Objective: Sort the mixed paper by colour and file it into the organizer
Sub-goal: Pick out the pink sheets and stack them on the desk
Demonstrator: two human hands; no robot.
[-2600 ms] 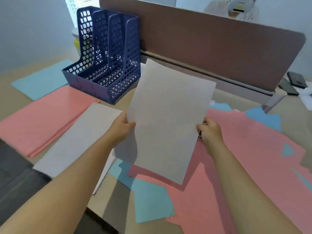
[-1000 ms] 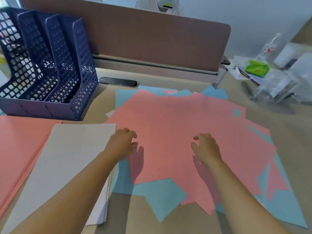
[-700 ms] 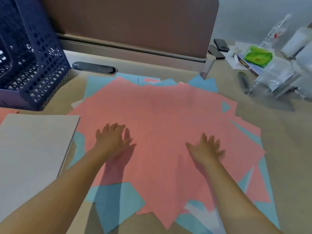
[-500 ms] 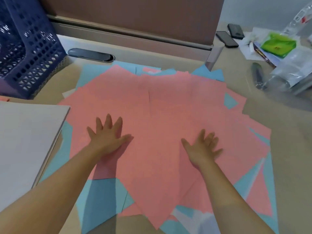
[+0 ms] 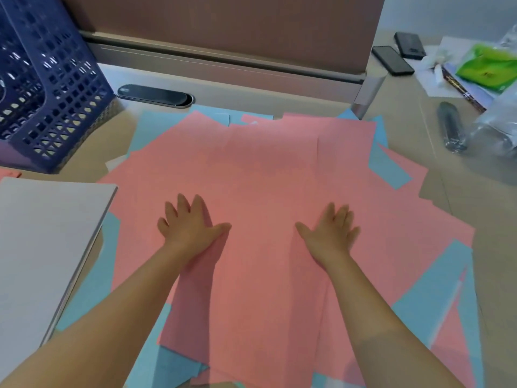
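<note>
Both hands flat, fingers spread: left hand (image 5: 190,225) and right hand (image 5: 330,231) pressing side by side on the top pink sheets (image 5: 265,177) of the mixed pile, gripping nothing. Pink spread directly beneath and ahead, long axis roughly away from the body; blue sheets (image 5: 436,292) peeking at the edges. White stack (image 5: 42,233) just left on the tabletop (image 5: 461,197). Farther off, up-left, the organizer (image 5: 50,88), nearer the left hand.
</note>
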